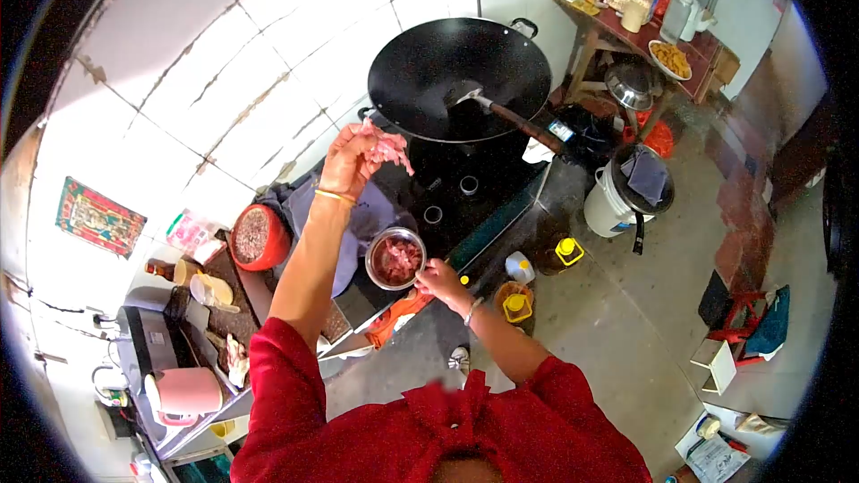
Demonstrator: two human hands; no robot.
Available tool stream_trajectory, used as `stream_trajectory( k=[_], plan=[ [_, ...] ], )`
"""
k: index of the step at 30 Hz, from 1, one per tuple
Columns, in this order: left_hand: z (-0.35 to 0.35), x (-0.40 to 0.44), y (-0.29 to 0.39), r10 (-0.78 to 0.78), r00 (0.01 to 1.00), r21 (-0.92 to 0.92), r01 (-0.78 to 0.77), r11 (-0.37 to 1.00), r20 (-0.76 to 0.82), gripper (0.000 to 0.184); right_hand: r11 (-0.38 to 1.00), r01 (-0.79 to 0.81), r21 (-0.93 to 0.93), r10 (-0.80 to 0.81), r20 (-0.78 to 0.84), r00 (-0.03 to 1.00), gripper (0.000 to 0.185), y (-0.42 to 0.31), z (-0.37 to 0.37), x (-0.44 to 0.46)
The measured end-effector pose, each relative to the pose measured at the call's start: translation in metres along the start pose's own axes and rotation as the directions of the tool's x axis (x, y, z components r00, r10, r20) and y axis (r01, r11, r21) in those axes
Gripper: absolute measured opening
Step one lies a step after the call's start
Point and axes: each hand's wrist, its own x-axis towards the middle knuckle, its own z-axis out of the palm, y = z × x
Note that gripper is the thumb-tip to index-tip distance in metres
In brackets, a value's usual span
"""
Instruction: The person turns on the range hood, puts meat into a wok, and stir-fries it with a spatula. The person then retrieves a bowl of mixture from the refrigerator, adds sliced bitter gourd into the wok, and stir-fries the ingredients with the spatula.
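My left hand (347, 161) is raised near the wok's left rim, its fingers closed around a clump of raw meat (388, 148) that hangs out to the right. Lower down, my right hand (438, 279) grips the edge of a small metal bowl (369, 261) with more raw meat (397, 259) inside. Beyond both hands sits a large black wok (420, 72) on the stove. A spatula (514, 119) rests in it, its wooden handle reaching over the right rim.
A red bowl (279, 249) of grainy stuff and a pink kettle (183, 392) stand on the left counter. At right are a lidded white bucket (608, 207) and a wooden table (684, 58) with jars and a plate of food. Yellow-capped containers (516, 306) stand on the floor.
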Motion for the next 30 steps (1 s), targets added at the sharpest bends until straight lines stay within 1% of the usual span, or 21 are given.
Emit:
stream_trajectory(
  k=[2, 6, 8, 9, 10, 11, 12, 14, 16, 18, 19, 20, 21, 22, 23, 24, 25, 26, 28, 29, 30],
  plan=[
    [0.004, 0.026, 0.000, -0.003, 0.999, -0.038, 0.001, 0.999, -0.035, 0.002, 0.999, -0.035, -0.014, 0.035, -0.050, 0.998, 0.041, -0.015, -0.013, -0.026],
    [0.011, 0.074, -0.015, 0.071, 0.993, 0.087, -0.063, 0.994, -0.093, 0.009, 0.998, -0.059, -0.033, 0.055, -0.113, 0.992, 0.030, -0.031, -0.079, -0.058],
    [0.024, 0.090, -0.020, 0.031, 0.979, 0.158, 0.001, 0.987, -0.201, 0.010, 0.999, 0.041, -0.035, -0.048, -0.239, 0.970, 0.031, -0.053, -0.111, -0.074],
    [0.026, 0.100, -0.025, 0.004, 0.967, 0.244, 0.060, 0.968, -0.255, 0.016, 0.996, 0.073, -0.046, -0.083, -0.272, 0.959, 0.030, -0.063, -0.131, -0.078],
    [0.026, 0.111, -0.029, 0.008, 0.968, 0.241, 0.053, 0.969, -0.249, 0.016, 0.993, 0.104, -0.058, -0.117, -0.304, 0.946, 0.029, -0.077, -0.147, -0.080],
    [0.023, 0.122, -0.033, -0.062, 0.969, 0.287, 0.131, 0.949, -0.238, 0.017, 0.979, 0.170, -0.115, -0.200, -0.332, 0.922, 0.027, -0.108, -0.148, -0.097],
    [0.017, 0.134, -0.039, -0.134, 0.963, 0.333, 0.208, 0.920, -0.232, 0.018, 0.978, 0.172, -0.120, -0.203, -0.334, 0.920, 0.027, -0.121, -0.158, -0.101],
    [0.008, 0.158, -0.051, -0.148, 0.972, 0.280, 0.195, 0.940, -0.181, 0.021, 0.951, 0.262, -0.163, -0.304, -0.356, 0.883, 0.026, -0.139, -0.174, -0.105],
    [0.023, 0.167, -0.048, -0.086, 0.923, 0.483, 0.274, 0.832, -0.375, 0.025, 0.952, 0.264, -0.155, -0.303, -0.348, 0.887, 0.025, -0.160, -0.179, -0.113],
    [0.028, 0.174, -0.040, -0.074, 0.958, 0.584, 0.228, 0.779, -0.276, 0.030, 0.954, 0.261, -0.149, -0.297, -0.335, 0.894, 0.026, -0.173, -0.181, -0.113],
    [0.029, 0.176, -0.039, -0.014, 0.966, 0.666, 0.189, 0.722, -0.259, 0.030, 0.934, 0.310, -0.176, -0.354, -0.347, 0.868, 0.029, -0.177, -0.184, -0.106],
    [0.029, 0.176, -0.038, 0.045, 0.970, 0.741, 0.151, 0.655, -0.237, 0.031, 0.938, 0.299, -0.178, -0.344, -0.341, 0.875, 0.029, -0.185, -0.185, -0.101],
    [0.020, 0.182, -0.043, 0.140, 0.975, 0.805, 0.060, 0.590, -0.175, 0.023, 0.764, 0.398, -0.507, -0.591, -0.304, 0.747, 0.033, -0.201, -0.183, -0.096],
    [0.017, 0.183, -0.046, 0.145, 0.972, 0.804, 0.065, 0.591, -0.185, 0.023, 0.481, 0.421, -0.769, -0.790, -0.171, 0.589, 0.037, -0.216, -0.180, -0.088],
    [0.013, 0.183, -0.048, 0.188, 0.966, 0.811, 0.034, 0.584, -0.176, 0.018, 0.477, 0.427, -0.768, -0.789, -0.161, 0.593, 0.037, -0.229, -0.177, -0.080],
    [0.008, 0.184, -0.051, 0.232, 0.959, 0.820, 0.002, 0.572, -0.164, 0.016, 0.394, 0.431, -0.812, -0.810, -0.086, 0.580, 0.041, -0.241, -0.173, -0.070],
    [0.001, 0.182, -0.060, 0.326, 0.914, 0.885, 0.069, 0.460, -0.241, 0.022, 0.308, 0.433, -0.847, -0.825, -0.011, 0.566, 0.046, -0.250, -0.168, -0.061],
    [-0.007, 0.181, -0.067, 0.376, 0.899, 0.921, 0.069, 0.384, -0.224, 0.029, 0.307, 0.438, -0.845, -0.822, -0.003, 0.570, 0.046, -0.256, -0.164, -0.054],
    [-0.003, 0.175, -0.064, 0.226, 0.913, 0.717, 0.096, 0.691, -0.340, 0.027, 0.241, 0.247, -0.939, -0.607, 0.052, 0.793, 0.052, -0.268, -0.159, -0.040],
    [-0.001, 0.174, -0.062, 0.232, 0.910, 0.717, 0.095, 0.691, -0.344, 0.027, 0.151, 0.270, -0.951, -0.615, 0.124, 0.779, 0.046, -0.268, -0.163, -0.034],
    [0.000, 0.172, -0.063, 0.242, 0.924, 0.717, 0.048, 0.695, -0.297, 0.021, 0.145, 0.276, -0.950, -0.612, 0.133, 0.780, 0.046, -0.267, -0.166, -0.027]
  ],
)
